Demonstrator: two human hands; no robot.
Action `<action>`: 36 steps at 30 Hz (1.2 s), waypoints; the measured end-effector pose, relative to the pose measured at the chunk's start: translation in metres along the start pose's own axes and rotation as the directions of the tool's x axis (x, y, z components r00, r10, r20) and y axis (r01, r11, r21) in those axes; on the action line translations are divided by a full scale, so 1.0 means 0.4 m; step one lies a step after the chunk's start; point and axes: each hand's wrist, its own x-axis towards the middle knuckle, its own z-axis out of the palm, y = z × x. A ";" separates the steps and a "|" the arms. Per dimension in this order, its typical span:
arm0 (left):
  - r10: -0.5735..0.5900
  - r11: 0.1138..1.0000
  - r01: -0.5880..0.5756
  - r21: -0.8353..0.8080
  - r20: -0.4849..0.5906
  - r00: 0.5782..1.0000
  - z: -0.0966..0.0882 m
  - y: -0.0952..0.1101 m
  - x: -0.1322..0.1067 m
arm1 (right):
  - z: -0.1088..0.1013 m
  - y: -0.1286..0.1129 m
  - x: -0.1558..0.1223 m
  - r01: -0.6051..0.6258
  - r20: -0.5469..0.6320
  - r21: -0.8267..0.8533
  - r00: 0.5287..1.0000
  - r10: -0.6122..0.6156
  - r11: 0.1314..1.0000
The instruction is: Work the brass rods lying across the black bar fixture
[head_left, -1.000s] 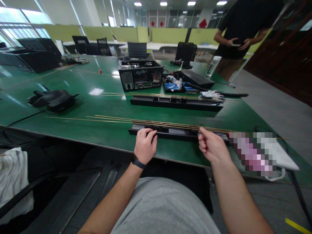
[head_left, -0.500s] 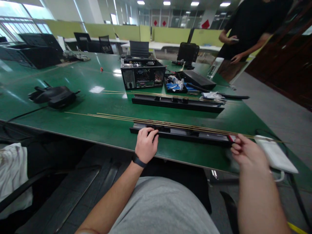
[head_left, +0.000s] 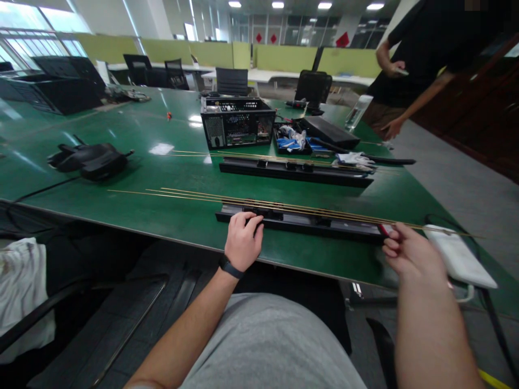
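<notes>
A long black rail [head_left: 324, 226] lies near the front edge of the green table [head_left: 162, 173]. Several thin brass rods [head_left: 194, 196] run along its top and stick out to the left. My left hand [head_left: 242, 241] rests on the rail's left end, fingers curled over it. My right hand [head_left: 409, 253] is at the rail's right end, fingers pinched on a brass rod near a small red-handled item [head_left: 383, 230].
A second black rail [head_left: 295, 173] with brass rods lies farther back. Behind it stand an open computer case [head_left: 237, 121] and a tray of blue parts [head_left: 294, 141]. A black headset [head_left: 87, 160] sits left. A white pad [head_left: 460, 258] lies at right. A person in black [head_left: 417, 48] stands far right.
My right hand slid from the middle of the rail to its right end, drawing the rods rightward; since half a second ago it has barely moved. The standing person lowered one arm.
</notes>
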 end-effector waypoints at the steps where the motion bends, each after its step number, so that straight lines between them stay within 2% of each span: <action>1: -0.004 1.000 0.004 0.000 0.002 1.000 0.000 0.000 0.000 | 0.012 0.006 -0.012 -0.021 0.015 -0.004 1.000 0.021 1.000; 5: -0.011 1.000 0.011 0.003 0.009 1.000 -0.002 0.002 0.001 | 0.066 0.038 -0.063 -0.086 0.092 -0.044 0.992 0.090 0.995; 12: 0.009 1.000 -0.009 0.014 0.000 1.000 -0.003 0.001 0.002 | 0.156 0.096 -0.139 -0.028 0.263 -0.111 0.963 0.056 0.993; 17: 0.025 0.999 -0.025 0.021 -0.006 1.000 0.002 -0.004 -0.001 | 0.181 0.109 -0.151 -0.020 0.318 -0.137 0.946 0.063 0.990; 23: 0.034 0.999 -0.034 0.024 -0.020 0.999 0.002 -0.003 0.001 | 0.172 0.102 -0.150 -0.056 0.268 -0.092 0.960 0.079 0.994; 28: 0.025 0.999 -0.024 0.025 -0.016 1.000 -0.001 0.002 0.002 | 0.153 0.066 -0.143 -0.081 0.185 -0.067 0.978 0.092 0.994; 33: 0.022 1.000 -0.022 0.009 -0.016 1.000 0.000 0.001 0.001 | 0.090 0.020 -0.095 -0.110 0.077 -0.026 0.991 0.111 0.994; 36: 0.018 1.000 -0.018 0.003 -0.013 1.000 0.000 0.000 0.000 | 0.039 -0.008 -0.050 -0.066 0.017 0.011 0.998 0.065 0.998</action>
